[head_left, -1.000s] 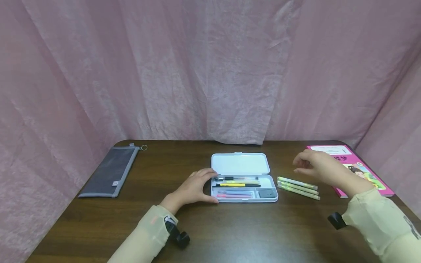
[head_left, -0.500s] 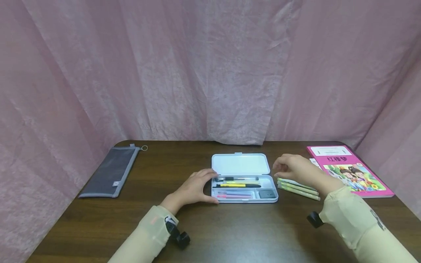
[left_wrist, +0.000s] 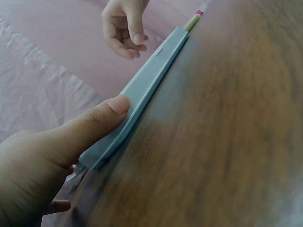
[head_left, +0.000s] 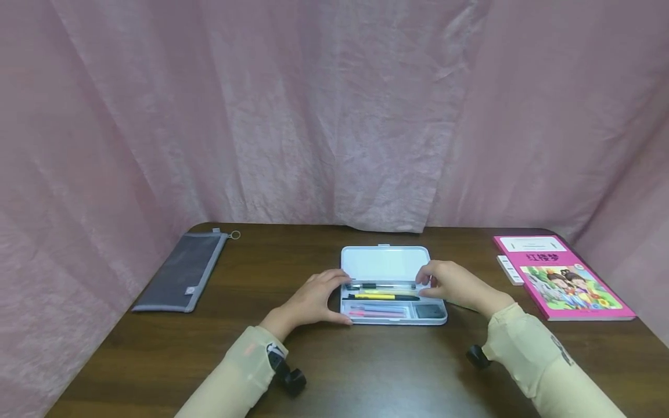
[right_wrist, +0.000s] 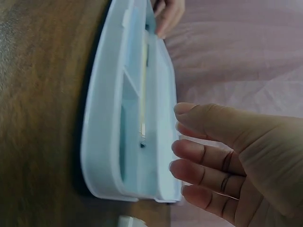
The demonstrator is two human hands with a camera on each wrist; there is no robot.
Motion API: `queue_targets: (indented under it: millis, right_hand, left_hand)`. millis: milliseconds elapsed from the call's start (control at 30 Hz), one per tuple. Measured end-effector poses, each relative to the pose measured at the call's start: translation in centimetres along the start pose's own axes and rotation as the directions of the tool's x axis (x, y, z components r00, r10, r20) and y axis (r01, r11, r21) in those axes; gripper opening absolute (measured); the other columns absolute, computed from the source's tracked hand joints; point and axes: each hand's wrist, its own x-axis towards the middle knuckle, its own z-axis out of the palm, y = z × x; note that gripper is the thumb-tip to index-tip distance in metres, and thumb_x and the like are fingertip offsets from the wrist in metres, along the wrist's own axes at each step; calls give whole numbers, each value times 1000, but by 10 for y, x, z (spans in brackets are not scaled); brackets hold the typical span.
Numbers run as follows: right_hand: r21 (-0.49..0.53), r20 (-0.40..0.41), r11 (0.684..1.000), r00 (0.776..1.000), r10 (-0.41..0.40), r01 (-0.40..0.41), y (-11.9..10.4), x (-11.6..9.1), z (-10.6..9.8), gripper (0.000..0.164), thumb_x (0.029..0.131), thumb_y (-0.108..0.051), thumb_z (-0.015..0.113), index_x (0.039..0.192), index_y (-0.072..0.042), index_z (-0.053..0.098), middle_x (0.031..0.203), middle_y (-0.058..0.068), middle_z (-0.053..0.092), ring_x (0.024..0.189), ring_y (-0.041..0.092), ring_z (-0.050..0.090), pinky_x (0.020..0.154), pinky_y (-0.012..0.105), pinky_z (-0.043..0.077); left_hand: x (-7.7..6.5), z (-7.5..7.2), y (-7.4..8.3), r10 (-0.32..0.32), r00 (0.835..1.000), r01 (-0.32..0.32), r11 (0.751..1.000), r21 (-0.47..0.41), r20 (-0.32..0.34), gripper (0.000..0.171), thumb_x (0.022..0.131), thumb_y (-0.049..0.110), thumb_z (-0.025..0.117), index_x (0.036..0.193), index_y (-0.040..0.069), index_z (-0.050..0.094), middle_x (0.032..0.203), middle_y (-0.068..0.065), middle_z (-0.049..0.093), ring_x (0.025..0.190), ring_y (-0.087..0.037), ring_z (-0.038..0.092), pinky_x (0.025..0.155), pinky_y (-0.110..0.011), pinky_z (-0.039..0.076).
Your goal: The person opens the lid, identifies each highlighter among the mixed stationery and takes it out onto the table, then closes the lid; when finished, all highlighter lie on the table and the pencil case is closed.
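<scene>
A white pencil case (head_left: pixel 385 264) lies on the table with its lid raised. Inside are a yellow-and-black pen (head_left: pixel 384 297), a dark-gripped clear pen (head_left: pixel 373 285), pink and lilac sticks (head_left: pixel 376 313) and a grey block (head_left: pixel 430 312). My left hand (head_left: pixel 313 303) holds the case's left end, thumb on the front wall (left_wrist: pixel 142 90) and fingers at the back. Over the right end, my right hand (head_left: pixel 460 287) hovers with loosely bent fingers and nothing between them. The right hand mostly hides the green pens in the head view; one pale-green pen (left_wrist: pixel 193 22) shows beyond the case.
A grey zip pouch (head_left: pixel 180 270) lies at the table's left. To the right is a pink book (head_left: pixel 564 278) with a cartoon cover, and a small white block (head_left: pixel 509 270) sits against its left edge. A pink curtain (head_left: pixel 334 116) hangs behind the table.
My right hand has moved left, from near the book, past the green pens, to over the case's right end. My left hand stays on the case. The head view has shifted slightly.
</scene>
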Motion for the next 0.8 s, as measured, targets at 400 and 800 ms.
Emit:
queue_targets:
  millis: [400, 800]
  right_hand:
    - [17, 27, 999, 999, 42, -43, 1, 11, 22, 21, 84, -15, 73, 104, -9, 72, 95, 2, 68, 83, 13, 58, 80, 35, 54]
    - [-52, 30, 998, 999, 45, -43, -1, 15, 28, 16, 85, -11, 71, 101, -8, 73, 92, 2, 66, 87, 16, 61, 87, 43, 54]
  left_hand:
    - [1, 1, 0, 3, 1000, -3, 1000, 4, 2, 85, 69, 62, 76, 137, 19, 51, 144, -2, 48, 136, -19, 42, 112, -43, 35]
    - [1, 1, 0, 2, 1000, -2, 1000, -2, 2, 86, 68, 63, 76, 137, 19, 51, 144, -2, 48, 136, -19, 42, 112, -43, 34]
